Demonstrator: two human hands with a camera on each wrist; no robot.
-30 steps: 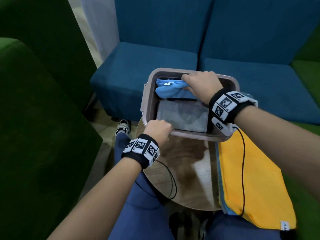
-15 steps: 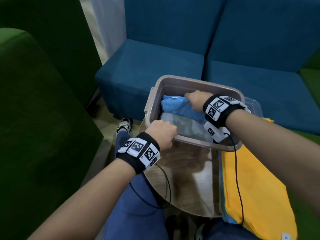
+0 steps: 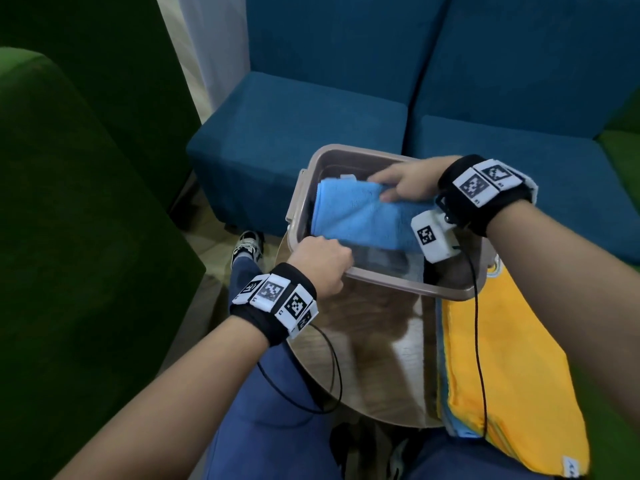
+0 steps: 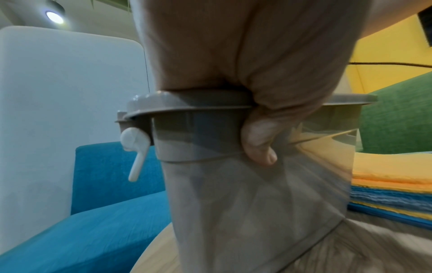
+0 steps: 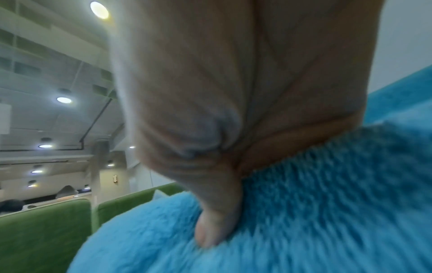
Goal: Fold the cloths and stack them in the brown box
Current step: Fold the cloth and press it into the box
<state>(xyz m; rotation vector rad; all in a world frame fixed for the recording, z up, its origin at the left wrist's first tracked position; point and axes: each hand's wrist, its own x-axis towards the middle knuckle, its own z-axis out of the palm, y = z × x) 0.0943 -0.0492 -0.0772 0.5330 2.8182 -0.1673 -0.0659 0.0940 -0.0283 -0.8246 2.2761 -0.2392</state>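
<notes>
- Fingers of the left hand (image 3: 320,261) are curled over the near rim of the brown box (image 3: 398,287), thumb pressed against the outer wall in the left wrist view; the box is clamped at its 7 o'clock corner.
- Blue cloth (image 3: 360,216) is pinched by the right hand (image 3: 407,183) at the box's 1 o'clock side, thumb dug into the pile.
- The cloth is seen folded and draped across the box opening, partly raised above a grey cloth (image 3: 384,261) lying inside toward 6 o'clock.
- The box is set on a round wooden table (image 3: 374,358), at its far edge.
- A stack of cloths (image 3: 512,368), yellow on top, is laid at 4 o'clock of the box, just beside it.
- Blue sofa (image 3: 311,116) is seen beyond at 12 o'clock.
</notes>
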